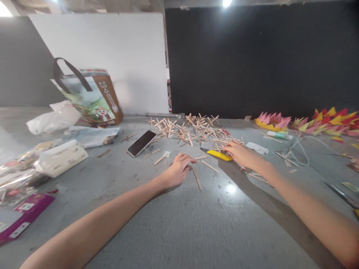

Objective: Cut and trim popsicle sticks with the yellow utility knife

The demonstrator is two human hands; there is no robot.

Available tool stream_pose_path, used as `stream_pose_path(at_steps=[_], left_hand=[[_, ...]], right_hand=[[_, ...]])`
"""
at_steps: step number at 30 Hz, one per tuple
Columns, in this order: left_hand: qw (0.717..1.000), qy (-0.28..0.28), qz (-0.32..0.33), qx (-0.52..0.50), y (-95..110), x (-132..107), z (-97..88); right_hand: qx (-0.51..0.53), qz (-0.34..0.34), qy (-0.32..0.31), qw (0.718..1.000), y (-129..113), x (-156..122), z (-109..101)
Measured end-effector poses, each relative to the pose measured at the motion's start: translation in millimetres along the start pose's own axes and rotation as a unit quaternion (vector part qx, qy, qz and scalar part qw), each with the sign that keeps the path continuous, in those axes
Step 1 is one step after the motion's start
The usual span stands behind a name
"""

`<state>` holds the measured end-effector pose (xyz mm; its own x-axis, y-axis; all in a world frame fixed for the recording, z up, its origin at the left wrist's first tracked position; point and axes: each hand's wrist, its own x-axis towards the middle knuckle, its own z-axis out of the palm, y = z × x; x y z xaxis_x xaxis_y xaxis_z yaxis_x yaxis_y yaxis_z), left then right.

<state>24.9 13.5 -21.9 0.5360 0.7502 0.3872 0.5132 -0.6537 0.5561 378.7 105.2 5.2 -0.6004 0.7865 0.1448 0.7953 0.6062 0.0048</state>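
Note:
My left hand (179,169) rests palm down on the grey table (179,224), fingers stretched toward a few loose wooden sticks (196,178). It holds nothing. My right hand (239,152) reaches further out and lies beside a yellow utility knife (219,155), its fingers at the edge of a pile of glued wooden stick crosses (193,129). Whether those fingers hold a stick is hidden. A black phone (141,143) lies left of the pile.
A printed paper bag (94,95) and plastic wrappers (56,157) crowd the left side, with a purple box (24,215) near the edge. Pink, red and yellow folded paper pieces (308,121), a white cable (300,151) and a glue tube (277,135) lie at right.

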Motion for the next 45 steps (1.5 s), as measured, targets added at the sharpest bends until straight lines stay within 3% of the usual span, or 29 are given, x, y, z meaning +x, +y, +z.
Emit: stream_pose_path(at_steps=[6,10,14,17,22,25,28,32,35,39,45], left_hand=[[0.999,-0.029,0.02,0.028,5,-2,-1.7],[0.999,-0.026,0.015,0.017,7,-2,-3.2],[0.999,-0.033,0.009,0.004,9,-1,-5.5],[1.0,-0.024,0.006,-0.001,9,0,-5.9],[1.0,-0.014,-0.008,0.011,4,-1,-2.5],[1.0,-0.009,-0.017,0.017,3,-1,-1.0],[0.999,-0.007,-0.027,0.017,4,1,-1.1],[1.0,-0.006,-0.018,0.011,6,3,-1.7],[1.0,-0.007,-0.02,0.012,5,3,-1.6],[1.0,-0.004,-0.015,0.013,5,2,-1.5],[0.999,-0.017,-0.03,0.015,6,2,-1.3]], right_hand=[[0.05,0.017,0.055,0.997,-15,4,8],[0.089,-0.007,0.049,0.995,-26,6,17],[0.082,0.013,0.046,0.996,-31,7,17],[0.096,0.059,0.054,0.992,-37,5,-2],[0.164,0.095,0.06,0.98,-59,-8,-56],[0.202,0.055,-0.04,0.977,-79,-20,-85],[0.267,-0.006,-0.114,0.957,-101,-28,-97],[0.33,-0.031,-0.131,0.934,-119,-31,-90],[0.313,-0.022,-0.1,0.944,-120,-30,-80],[0.249,-0.031,-0.112,0.962,-116,-29,-76],[0.259,-0.032,-0.099,0.96,-112,-29,-76]])
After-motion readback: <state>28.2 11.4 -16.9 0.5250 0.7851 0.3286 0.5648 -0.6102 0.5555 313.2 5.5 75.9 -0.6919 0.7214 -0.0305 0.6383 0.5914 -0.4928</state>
